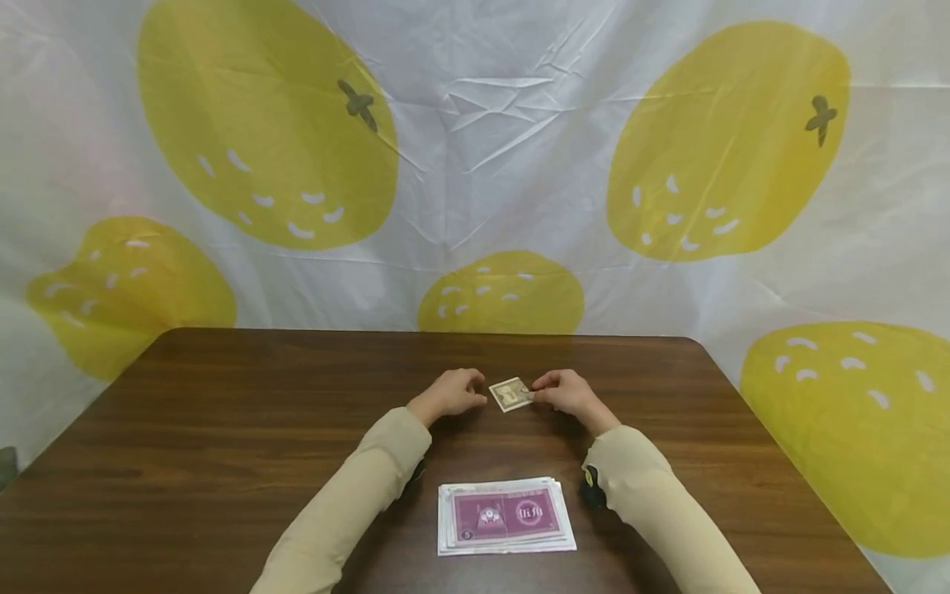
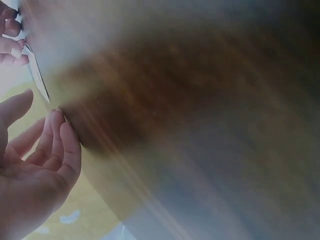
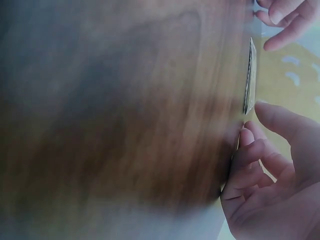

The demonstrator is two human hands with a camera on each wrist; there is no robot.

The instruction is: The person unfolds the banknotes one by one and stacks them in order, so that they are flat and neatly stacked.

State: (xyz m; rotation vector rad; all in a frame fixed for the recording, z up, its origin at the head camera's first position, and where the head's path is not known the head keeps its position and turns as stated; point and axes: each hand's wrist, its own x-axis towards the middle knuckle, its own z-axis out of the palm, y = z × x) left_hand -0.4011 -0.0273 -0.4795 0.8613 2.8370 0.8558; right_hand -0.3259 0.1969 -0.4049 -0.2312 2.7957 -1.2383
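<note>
The right hand is pinching the right edge of a small folded banknote lying mid-worktop, while the left hand is hovering just beside its left edge, fingers loosely curled and holding nothing. Folding looks to be under way; next, the left fingers would need to meet that edge squarely. On the near stack of purple notes, the writing is looking too small to read.

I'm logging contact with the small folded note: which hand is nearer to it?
Right. The right hand has its fingertips on the small folded note's right edge. The left hand sits just off its left edge, a small gap showing.
</note>
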